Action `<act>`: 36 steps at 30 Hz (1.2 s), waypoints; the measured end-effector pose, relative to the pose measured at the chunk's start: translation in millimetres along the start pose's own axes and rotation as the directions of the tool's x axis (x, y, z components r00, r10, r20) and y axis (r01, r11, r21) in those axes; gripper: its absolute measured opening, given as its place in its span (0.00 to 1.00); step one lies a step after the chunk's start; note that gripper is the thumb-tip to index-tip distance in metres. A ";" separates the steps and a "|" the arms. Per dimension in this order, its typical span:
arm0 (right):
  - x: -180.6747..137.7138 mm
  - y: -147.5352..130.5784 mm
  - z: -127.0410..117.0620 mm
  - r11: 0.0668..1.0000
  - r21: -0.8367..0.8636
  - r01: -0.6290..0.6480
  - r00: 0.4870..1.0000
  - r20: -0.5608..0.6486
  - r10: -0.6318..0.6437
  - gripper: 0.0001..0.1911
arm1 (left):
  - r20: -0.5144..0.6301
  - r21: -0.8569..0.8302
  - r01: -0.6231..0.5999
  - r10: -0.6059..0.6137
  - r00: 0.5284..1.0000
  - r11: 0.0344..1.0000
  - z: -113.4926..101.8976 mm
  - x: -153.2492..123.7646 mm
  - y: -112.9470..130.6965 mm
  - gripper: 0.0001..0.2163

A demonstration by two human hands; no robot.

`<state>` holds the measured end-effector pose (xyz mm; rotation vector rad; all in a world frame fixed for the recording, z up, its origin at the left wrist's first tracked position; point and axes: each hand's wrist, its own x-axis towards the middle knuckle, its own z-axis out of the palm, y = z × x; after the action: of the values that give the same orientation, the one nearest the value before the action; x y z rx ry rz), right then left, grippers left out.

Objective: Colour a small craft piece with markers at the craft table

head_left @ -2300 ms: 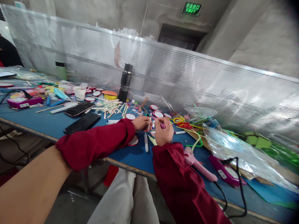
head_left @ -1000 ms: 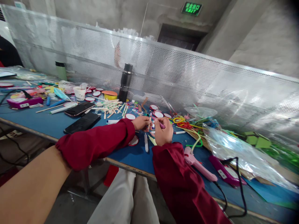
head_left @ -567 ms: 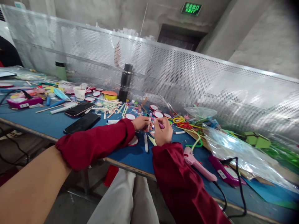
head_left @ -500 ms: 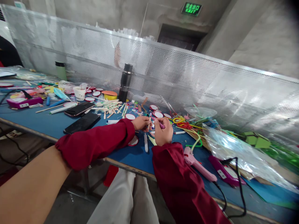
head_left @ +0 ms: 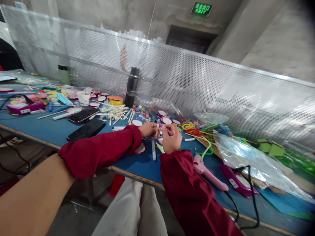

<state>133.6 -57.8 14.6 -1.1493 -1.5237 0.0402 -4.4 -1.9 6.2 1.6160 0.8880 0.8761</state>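
Observation:
My left hand (head_left: 148, 129) is closed around a short, pale craft stick (head_left: 157, 125) that stands upright and has a purple-tinted upper end. My right hand (head_left: 172, 140) pinches a purple marker (head_left: 170, 132), its tip close to the stick; whether the two touch is too small to tell. Below the hands, a white-bodied marker (head_left: 154, 151) lies on the blue table. Left of it is a round white disc with a red rim (head_left: 140, 148), partly behind my left sleeve. Another white marker (head_left: 189, 139) rests right of my right hand.
Loose craft sticks (head_left: 115, 113) are piled left of my hands, near a black bottle (head_left: 132, 87) and two phones (head_left: 86, 129). At right are a pink glue gun (head_left: 210, 175), a purple corded box (head_left: 237, 182) and clear plastic film (head_left: 261, 164). A perforated metal screen (head_left: 187, 72) backs the table.
My right hand and the purple marker have shifted very slightly beside the stick. My left hand keeps the stick in nearly the same place.

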 end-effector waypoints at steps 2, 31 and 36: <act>0.2 -0.5 -0.3 1.000 -0.004 -0.005 1.000 0.001 0.005 0.11 | -0.005 0.003 0.002 -0.002 1.000 1.000 0.1 -0.3 0.3 0.09; 0.3 -2.0 -1.7 1.000 -0.008 -0.015 1.000 -0.025 0.014 0.11 | -0.009 0.033 0.012 -0.011 1.000 0.999 1.5 -4.6 6.2 0.09; -0.1 -2.7 -1.5 1.000 -0.008 0.003 1.000 -0.020 -0.003 0.10 | 0.003 0.031 0.010 -0.010 1.000 0.999 0.7 -3.3 4.5 0.08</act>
<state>133.1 -60.0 16.6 -1.1504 -1.5093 0.0203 -4.7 -6.0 10.0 1.6373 0.9107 0.8565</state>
